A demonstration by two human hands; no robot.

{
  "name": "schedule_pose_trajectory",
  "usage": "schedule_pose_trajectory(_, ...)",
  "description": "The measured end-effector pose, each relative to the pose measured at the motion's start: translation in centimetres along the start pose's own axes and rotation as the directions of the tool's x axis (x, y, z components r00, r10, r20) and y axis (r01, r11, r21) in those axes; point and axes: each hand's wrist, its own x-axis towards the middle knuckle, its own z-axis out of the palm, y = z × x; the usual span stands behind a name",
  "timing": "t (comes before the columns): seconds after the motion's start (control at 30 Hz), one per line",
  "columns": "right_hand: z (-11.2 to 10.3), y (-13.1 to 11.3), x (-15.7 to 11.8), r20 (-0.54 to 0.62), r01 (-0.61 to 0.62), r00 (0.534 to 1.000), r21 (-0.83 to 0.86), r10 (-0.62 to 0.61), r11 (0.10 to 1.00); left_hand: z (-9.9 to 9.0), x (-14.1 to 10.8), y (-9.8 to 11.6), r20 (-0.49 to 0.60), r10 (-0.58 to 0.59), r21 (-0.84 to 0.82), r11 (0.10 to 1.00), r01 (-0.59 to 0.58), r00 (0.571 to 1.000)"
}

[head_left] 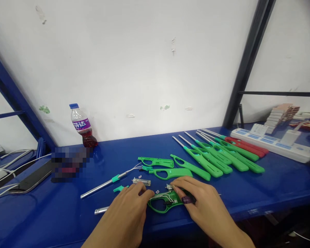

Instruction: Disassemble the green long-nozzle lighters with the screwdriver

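An opened green gas lighter casing (158, 209) lies at the table's front, with white wires and a small black part inside. My left hand (130, 210) is closed at its nozzle end; a silver tube (101, 210) sticks out beyond. My right hand (203, 199) pinches a fuel tank by its metal valve end (168, 187) above the casing; its body is hidden by the fingers. A dark purple piece (188, 199) shows under that hand, its kind unclear. Another clear fuel tank (144, 182) and a teal trigger (120, 188) lie beyond my left hand.
A loose metal nozzle (103, 186) with wires lies left of green casing halves (158, 162). Several green lighters (205, 162) and red ones (250, 146) are lined up right, near a white power strip (274, 144). A drink bottle (82, 127) and phone (33, 175) are at left.
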Motion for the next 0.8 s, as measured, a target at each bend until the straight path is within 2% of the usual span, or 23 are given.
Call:
schedule_pose_trajectory(0.17,-0.1,-0.1,-0.1,0.006,-0.007,1.0,-0.013,0.007,1.0,-0.6,0.3,0.0,0.178,-0.053,0.066,0.997,0.041,0.983)
schedule_pose_trajectory(0.4,-0.1,-0.1,-0.1,0.006,-0.02,1.0,-0.005,0.021,1.0,-0.8,0.3,-0.5,0.207,-0.031,0.107,0.994,0.009,0.978)
schedule_pose_trajectory(0.5,-0.2,-0.2,0.0,0.006,-0.021,1.0,-0.001,0.021,1.0,-0.3,0.2,-1.1,0.159,0.005,0.127,0.992,-0.026,0.987)
schedule_pose_trajectory(0.67,-0.3,-0.3,0.0,0.006,-0.016,1.0,-0.011,0.016,1.0,0.8,-0.3,-1.9,-0.025,0.061,0.099,0.993,-0.058,0.998)
schedule_pose_trajectory(0.8,-0.2,-0.2,0.0,-0.005,-0.01,1.0,-0.013,0.01,1.0,1.2,-0.4,-2.5,-0.071,0.087,0.049,0.995,-0.084,0.994)
